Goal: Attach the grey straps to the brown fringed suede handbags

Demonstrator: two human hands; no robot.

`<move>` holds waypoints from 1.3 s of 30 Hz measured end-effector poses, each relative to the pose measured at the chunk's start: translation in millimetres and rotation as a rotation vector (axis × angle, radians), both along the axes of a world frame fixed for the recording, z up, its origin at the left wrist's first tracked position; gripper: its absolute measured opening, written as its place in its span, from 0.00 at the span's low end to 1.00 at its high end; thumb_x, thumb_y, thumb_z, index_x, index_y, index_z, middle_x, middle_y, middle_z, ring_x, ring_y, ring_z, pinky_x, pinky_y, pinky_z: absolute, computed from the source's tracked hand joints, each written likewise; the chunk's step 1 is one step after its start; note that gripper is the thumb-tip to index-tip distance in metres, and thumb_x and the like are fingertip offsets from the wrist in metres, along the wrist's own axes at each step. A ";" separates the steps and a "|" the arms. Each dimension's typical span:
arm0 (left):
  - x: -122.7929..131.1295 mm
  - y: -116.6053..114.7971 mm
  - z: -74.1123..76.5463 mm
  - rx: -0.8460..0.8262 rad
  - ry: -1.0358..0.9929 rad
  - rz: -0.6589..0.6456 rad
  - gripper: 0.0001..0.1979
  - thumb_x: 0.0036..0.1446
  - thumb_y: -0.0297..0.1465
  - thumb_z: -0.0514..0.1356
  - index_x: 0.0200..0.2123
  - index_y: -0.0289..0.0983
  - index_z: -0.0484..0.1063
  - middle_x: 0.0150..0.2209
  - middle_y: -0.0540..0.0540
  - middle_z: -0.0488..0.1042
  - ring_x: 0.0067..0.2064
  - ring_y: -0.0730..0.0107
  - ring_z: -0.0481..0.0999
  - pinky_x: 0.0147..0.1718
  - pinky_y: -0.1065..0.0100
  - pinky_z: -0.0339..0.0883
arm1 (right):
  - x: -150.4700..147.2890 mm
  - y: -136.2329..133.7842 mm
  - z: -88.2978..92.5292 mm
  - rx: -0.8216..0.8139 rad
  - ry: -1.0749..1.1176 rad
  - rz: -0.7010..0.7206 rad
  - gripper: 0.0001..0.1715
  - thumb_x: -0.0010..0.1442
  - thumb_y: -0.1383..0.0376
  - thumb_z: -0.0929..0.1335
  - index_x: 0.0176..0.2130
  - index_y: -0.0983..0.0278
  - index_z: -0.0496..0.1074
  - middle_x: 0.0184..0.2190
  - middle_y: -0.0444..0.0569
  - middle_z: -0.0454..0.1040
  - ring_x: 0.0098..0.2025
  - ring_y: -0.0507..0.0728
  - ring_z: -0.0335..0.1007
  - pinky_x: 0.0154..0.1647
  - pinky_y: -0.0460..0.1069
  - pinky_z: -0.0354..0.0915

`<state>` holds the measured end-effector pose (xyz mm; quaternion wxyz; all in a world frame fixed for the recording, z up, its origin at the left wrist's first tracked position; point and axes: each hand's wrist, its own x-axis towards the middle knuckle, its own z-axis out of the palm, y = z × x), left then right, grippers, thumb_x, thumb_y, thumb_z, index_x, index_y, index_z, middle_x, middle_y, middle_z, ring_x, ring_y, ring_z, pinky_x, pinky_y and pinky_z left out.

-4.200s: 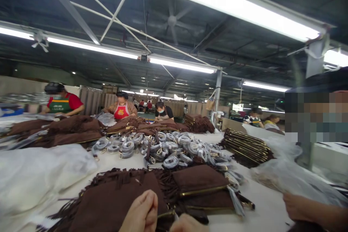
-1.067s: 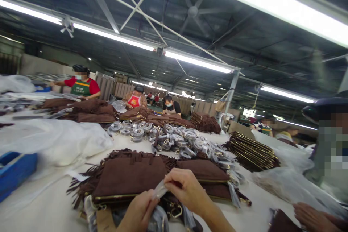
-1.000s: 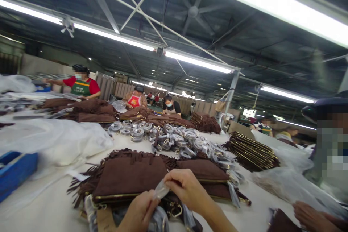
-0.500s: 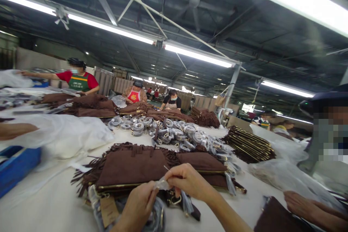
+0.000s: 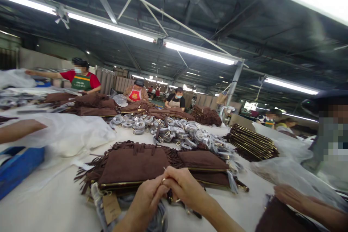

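My left hand and my right hand meet with fingertips pinched together. The tip of a thin white strand pokes up from my right fingers. A tiny gold-coloured glint shows between the hands; what my left fingers grip is hidden. Just behind them lies a flat brown fringed bag with a gold zipper along its near edge. Under my hands sits a grey plastic-wrapped coiled strap, partly covered. To its left hangs a brown paper tag.
Other brown bags lie to the right. Wrapped coiled straps are heaped behind. A blue bin stands left, beside white plastic sheeting. A co-worker's hand holds a brown piece at right.
My hands have drawn closer together. The clear plastic bit seen between them before is now hidden by my fingers. The co-worker's hand at right has shifted left.
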<state>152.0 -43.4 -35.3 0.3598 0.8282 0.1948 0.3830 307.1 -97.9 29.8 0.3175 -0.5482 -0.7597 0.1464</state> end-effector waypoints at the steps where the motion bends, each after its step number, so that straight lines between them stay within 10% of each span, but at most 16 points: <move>1: -0.5 0.5 2.6 -0.010 -0.018 -0.038 0.17 0.66 0.37 0.47 0.40 0.38 0.75 0.31 0.51 0.76 0.32 0.71 0.72 0.34 0.75 0.62 | 0.4 -2.0 2.5 -0.035 0.029 -0.010 0.09 0.58 0.71 0.61 0.28 0.61 0.66 0.13 0.34 0.63 0.16 0.48 0.63 0.22 0.41 0.57; 15: -5.1 10.0 -16.8 0.369 0.027 0.069 0.19 0.67 0.34 0.46 0.27 0.38 0.70 0.28 0.47 0.71 0.32 0.70 0.70 0.32 0.74 0.62 | 5.9 -8.0 -30.5 0.005 0.279 -0.130 0.11 0.62 0.62 0.60 0.28 0.61 0.62 0.20 0.39 0.71 0.16 0.49 0.69 0.17 0.41 0.57; 21: -3.5 0.3 -1.8 0.156 -0.079 -0.033 0.14 0.64 0.33 0.50 0.28 0.37 0.68 0.35 0.45 0.74 0.38 0.68 0.72 0.39 0.71 0.65 | 4.3 -12.0 -33.2 0.087 0.259 -0.113 0.15 0.65 0.59 0.59 0.28 0.61 0.60 0.17 0.37 0.65 0.15 0.49 0.65 0.20 0.42 0.57; 27: 7.9 -14.8 28.8 -0.048 -0.123 0.002 0.19 0.60 0.33 0.53 0.55 0.38 0.64 0.50 0.43 0.73 0.49 0.62 0.71 0.51 0.64 0.63 | -1.1 -15.1 -11.5 0.270 0.056 -0.081 0.12 0.65 0.63 0.59 0.29 0.60 0.62 0.24 0.42 0.68 0.26 0.52 0.65 0.29 0.45 0.56; 33: 10.9 -10.1 28.2 0.192 0.100 0.106 0.18 0.65 0.37 0.44 0.27 0.39 0.66 0.29 0.48 0.71 0.34 0.66 0.68 0.37 0.68 0.62 | -0.5 -18.7 -2.5 0.276 0.145 -0.133 0.13 0.65 0.63 0.60 0.28 0.60 0.62 0.21 0.40 0.66 0.23 0.51 0.63 0.27 0.44 0.57; 39: -7.1 -15.8 32.7 -0.012 0.184 -0.096 0.17 0.66 0.39 0.45 0.30 0.38 0.66 0.30 0.51 0.69 0.34 0.70 0.66 0.35 0.73 0.61 | -0.8 -21.5 -7.2 0.235 0.201 -0.120 0.12 0.64 0.64 0.61 0.28 0.61 0.63 0.20 0.39 0.66 0.20 0.49 0.61 0.25 0.44 0.57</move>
